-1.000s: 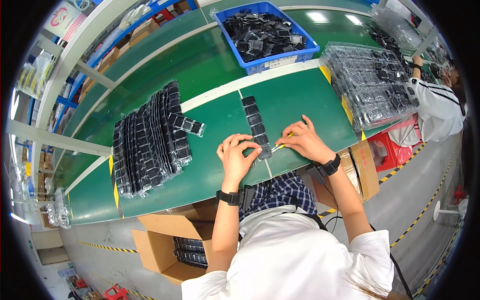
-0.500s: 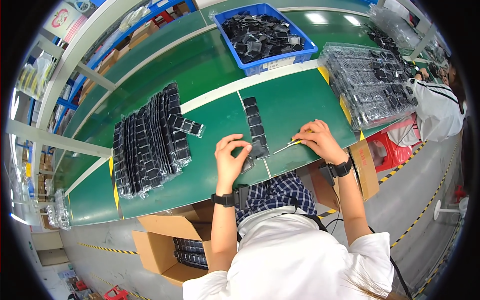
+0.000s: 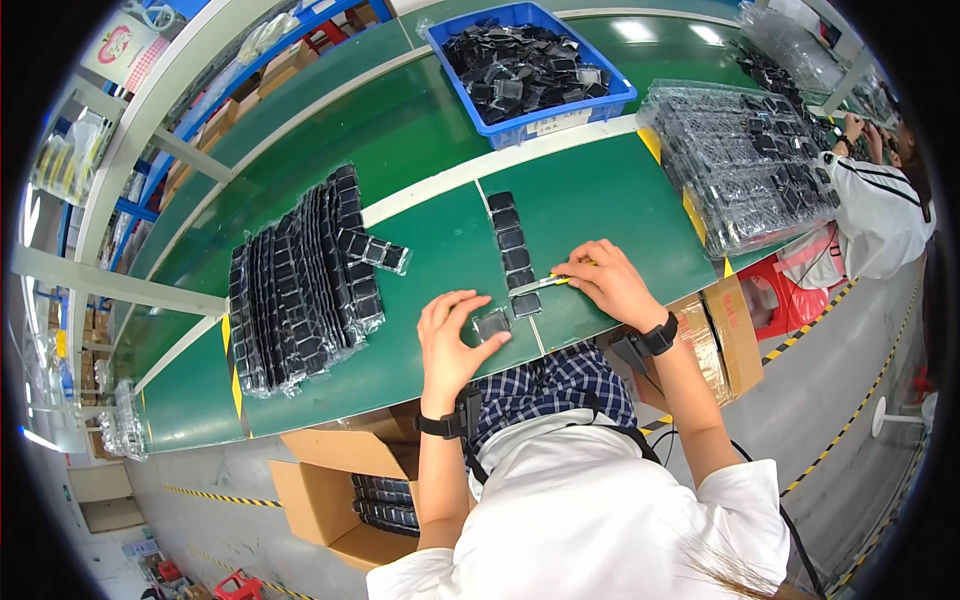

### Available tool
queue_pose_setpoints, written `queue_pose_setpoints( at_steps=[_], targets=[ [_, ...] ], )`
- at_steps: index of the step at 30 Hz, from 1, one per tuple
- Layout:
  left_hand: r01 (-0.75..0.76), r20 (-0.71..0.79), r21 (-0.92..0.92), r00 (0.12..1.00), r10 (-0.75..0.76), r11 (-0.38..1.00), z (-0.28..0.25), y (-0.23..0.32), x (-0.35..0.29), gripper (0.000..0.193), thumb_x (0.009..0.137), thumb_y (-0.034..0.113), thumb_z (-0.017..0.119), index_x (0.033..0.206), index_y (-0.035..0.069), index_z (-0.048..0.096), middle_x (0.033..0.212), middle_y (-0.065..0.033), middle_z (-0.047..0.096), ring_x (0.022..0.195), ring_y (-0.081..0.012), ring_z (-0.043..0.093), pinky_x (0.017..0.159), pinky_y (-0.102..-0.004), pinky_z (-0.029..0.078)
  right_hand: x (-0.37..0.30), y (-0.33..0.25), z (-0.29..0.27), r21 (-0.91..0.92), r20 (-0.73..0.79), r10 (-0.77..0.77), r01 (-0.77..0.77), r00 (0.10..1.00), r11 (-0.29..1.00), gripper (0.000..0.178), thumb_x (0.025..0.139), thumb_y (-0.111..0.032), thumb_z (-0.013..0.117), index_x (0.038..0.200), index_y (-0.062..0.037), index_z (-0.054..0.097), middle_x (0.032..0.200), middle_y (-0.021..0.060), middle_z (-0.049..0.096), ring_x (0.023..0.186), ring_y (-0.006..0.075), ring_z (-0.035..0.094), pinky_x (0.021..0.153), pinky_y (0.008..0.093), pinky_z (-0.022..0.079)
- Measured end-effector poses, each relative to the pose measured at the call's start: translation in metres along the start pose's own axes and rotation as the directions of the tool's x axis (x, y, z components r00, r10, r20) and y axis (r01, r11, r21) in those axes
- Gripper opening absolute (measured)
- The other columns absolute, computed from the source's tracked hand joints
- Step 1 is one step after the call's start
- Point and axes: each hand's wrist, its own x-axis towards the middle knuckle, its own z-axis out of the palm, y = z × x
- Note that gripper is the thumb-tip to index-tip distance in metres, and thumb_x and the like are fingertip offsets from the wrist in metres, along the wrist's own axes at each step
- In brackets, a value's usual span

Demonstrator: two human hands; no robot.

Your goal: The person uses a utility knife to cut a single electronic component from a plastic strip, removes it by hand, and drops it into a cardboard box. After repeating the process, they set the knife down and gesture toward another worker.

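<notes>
We have a small clear-wrapped square packet on the green surface, pinched at its edges by the curled fingers of our left hand. Just at its 1 o'clock runs a strip of dark packets, its near end touching our right hand, which grips a yellow-handled blade. At 9 o'clock lies a heap of wrapped strips; at 12 o'clock stands a blue bin of dark parts.

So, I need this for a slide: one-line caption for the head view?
Left hand holds a cut-off clear square pouch; right hand presses a yellow-handled blade on the black pouch strip.
</notes>
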Motion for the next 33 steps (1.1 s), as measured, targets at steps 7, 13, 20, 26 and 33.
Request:
queue_pose_setpoints(
  at_steps=[7,13,20,26,33],
  targets=[
    [-0.024,0.054,0.058,0.998,0.020,0.998,0.005,-0.008,0.011,0.055,0.065,0.018,0.092,0.118,0.018,0.075,0.131,-0.0017,0.064,0.129,-0.0293,0.053,0.110,-0.0478,0.040,0.001,0.001,0.005,-0.070,0.004,-0.011,0.011,1.000,0.997,0.026,0.090,-0.014,0.073,0.114,-0.0219,0.078,0.107,-0.0003,0.061,0.106,0.0228,0.057,0.094,0.0386,0.046],
    [-0.212,0.127,0.186,0.973,0.191,0.959,0.018,0.014,0.018,0.042,0.068,0.021,0.091,0.110,0.022,0.081,0.140,-0.0030,0.060,0.137,-0.0331,0.047,0.118,-0.0525,0.034,0.001,0.000,0.006,-0.077,0.004,0.000,0.000,1.000,0.997,0.025,0.089,-0.014,0.073,0.113,-0.0216,0.078,0.106,-0.0001,0.061,0.106,0.0228,0.057,0.094,0.0387,0.046],
    [-0.307,0.126,0.191,0.950,0.287,0.932,0.023,0.014,0.028,0.018,0.078,0.023,0.084,0.096,0.020,0.083,0.139,0.0007,0.062,0.139,-0.0316,0.046,0.122,-0.0556,0.027,0.001,0.000,0.005,-0.081,-0.001,-0.008,0.008,1.000,0.997,0.025,0.089,-0.014,0.073,0.112,-0.0216,0.078,0.106,0.0001,0.061,0.105,0.0235,0.057,0.094,0.0393,0.046],
    [-0.189,0.028,0.086,0.982,0.187,0.978,0.035,-0.006,0.038,0.012,0.083,0.022,0.082,0.094,0.018,0.083,0.134,0.0002,0.067,0.135,-0.0301,0.049,0.116,-0.0469,0.032,-0.003,-0.002,0.004,-0.016,0.036,-0.035,0.035,0.999,0.999,0.023,0.089,-0.014,0.074,0.111,-0.0213,0.078,0.107,-0.0003,0.062,0.106,0.0240,0.057,0.095,0.0385,0.046],
    [-0.139,0.065,0.038,0.988,0.137,0.990,0.041,-0.020,0.042,0.013,0.078,0.025,0.087,0.088,0.018,0.082,0.122,0.0036,0.072,0.125,-0.0238,0.058,0.116,-0.0479,0.030,-0.006,0.000,0.006,-0.029,0.014,-0.055,0.056,0.998,0.998,0.024,0.089,-0.016,0.075,0.112,-0.0217,0.077,0.112,-0.0012,0.064,0.112,0.0221,0.057,0.106,0.0427,0.039]
  ],
)
